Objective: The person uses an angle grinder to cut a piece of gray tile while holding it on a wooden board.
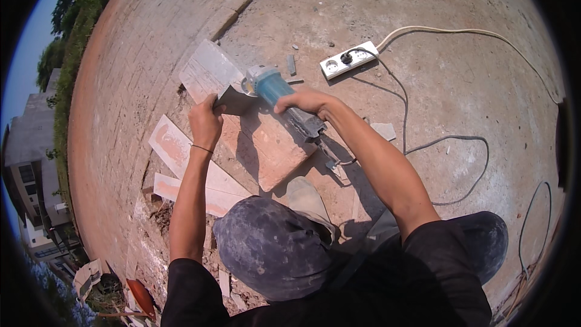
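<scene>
My right hand is wrapped around the body of a teal angle grinder. The grinder's head points away to the left, its disc at the right edge of a grey tile. Where the disc meets the tile I cannot see exactly; the spot looks pale and blurred. With fingers closed on the tile's near corner, my left hand steadies it. The tile is tilted, its dark side face toward me, above a reddish stone slab that lies on the ground between my knees.
Cut tile strips lie left of the slab. Ahead to the right is a white power strip with a black plug in it. A dark cord loops over the ground on my right. Small tile offcuts lie beyond the grinder.
</scene>
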A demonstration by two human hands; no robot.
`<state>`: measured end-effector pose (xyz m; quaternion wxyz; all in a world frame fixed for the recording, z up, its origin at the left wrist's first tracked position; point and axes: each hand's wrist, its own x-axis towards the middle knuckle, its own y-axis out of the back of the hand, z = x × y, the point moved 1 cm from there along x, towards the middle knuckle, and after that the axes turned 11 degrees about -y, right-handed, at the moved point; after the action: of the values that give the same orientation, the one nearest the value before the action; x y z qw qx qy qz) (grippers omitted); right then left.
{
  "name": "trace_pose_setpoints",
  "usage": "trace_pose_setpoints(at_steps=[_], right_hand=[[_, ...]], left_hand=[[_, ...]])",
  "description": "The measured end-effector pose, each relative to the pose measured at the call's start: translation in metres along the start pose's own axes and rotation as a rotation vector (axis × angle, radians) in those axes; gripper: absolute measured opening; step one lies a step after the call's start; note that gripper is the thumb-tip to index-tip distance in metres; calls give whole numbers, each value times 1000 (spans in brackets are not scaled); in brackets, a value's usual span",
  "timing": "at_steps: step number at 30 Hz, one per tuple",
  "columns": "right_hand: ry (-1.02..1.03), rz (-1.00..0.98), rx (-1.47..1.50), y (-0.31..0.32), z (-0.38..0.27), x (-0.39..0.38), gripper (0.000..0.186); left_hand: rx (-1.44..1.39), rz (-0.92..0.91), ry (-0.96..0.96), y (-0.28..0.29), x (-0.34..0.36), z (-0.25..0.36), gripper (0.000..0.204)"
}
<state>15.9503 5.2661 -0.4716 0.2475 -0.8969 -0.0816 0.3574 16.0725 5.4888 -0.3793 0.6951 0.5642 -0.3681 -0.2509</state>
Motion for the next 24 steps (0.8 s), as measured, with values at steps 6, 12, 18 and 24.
trace_pose_setpoints(at_steps=[6, 12, 18, 24], right_hand=[[-31, -9, 19, -1, 1, 0, 41], [-44, -8, 11, 1, 2, 0, 41], [-38, -30, 51, 2, 3, 1, 40], [4, 33, 12, 5, 6, 5, 41]], left_hand=[[2, -17, 8, -1, -1, -2, 20], [10, -30, 25, -1, -2, -4, 29], [6, -37, 28, -2, -2, -5, 29], [6, -36, 11, -1, -2, -7, 28]])
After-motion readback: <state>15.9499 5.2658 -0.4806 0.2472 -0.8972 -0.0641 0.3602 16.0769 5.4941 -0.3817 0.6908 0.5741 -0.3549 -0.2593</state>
